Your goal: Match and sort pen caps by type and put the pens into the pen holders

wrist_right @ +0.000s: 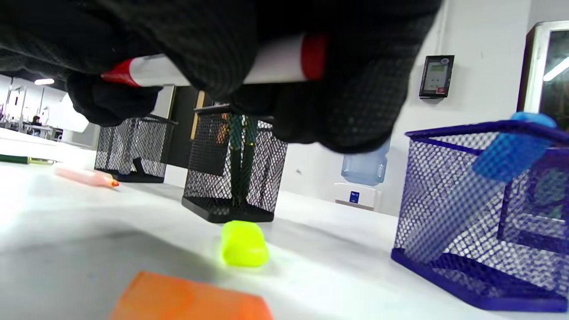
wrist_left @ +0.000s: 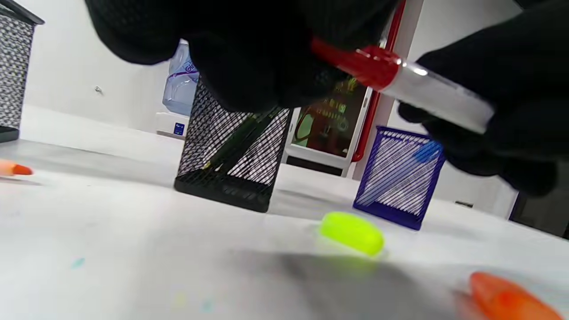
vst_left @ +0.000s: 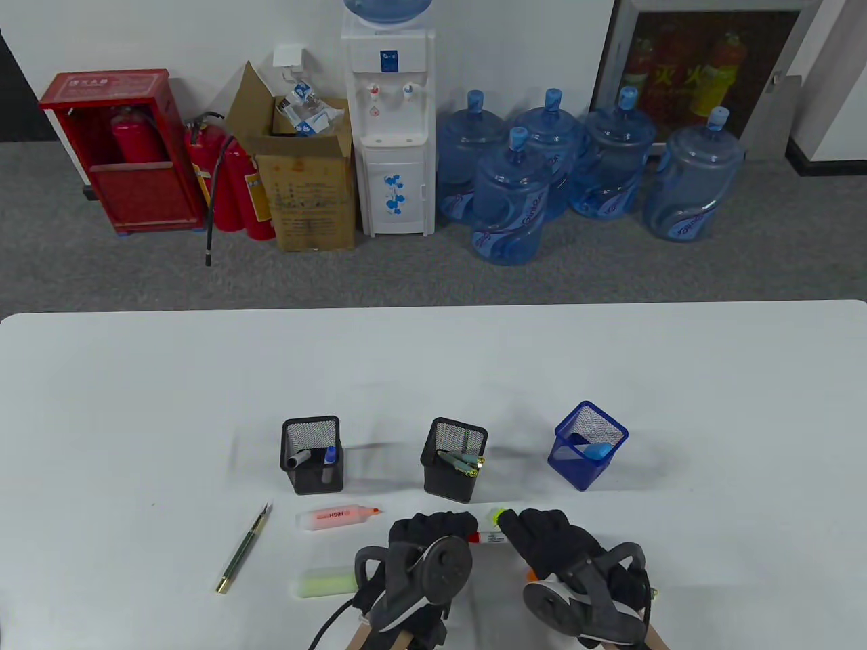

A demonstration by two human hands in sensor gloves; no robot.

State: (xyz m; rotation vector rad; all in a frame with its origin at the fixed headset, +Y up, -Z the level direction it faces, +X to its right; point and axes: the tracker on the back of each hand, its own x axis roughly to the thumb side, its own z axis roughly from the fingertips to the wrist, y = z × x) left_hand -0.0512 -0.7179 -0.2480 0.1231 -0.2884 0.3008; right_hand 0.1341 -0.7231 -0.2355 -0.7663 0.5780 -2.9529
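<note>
White-barrelled, red at both ends, the marker (vst_left: 489, 538) is pinched level above the table (vst_left: 711, 406) between the left hand (vst_left: 428, 535) and right hand (vst_left: 542, 535), near the middle black holder (vst_left: 452, 460). "HIGH" reads on the orange highlighter (vst_left: 335, 519).

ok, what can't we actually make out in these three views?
- Red marker: table view, both gloves cover its ends; whether it is capped is unclear.
- Left hand fingers: left wrist view, blurred black mass, grip detail lost.
- Orange cap: right wrist view, cut by the bottom edge.
- Middle holder contents: mesh obscures them, pen count uncertain.
</note>
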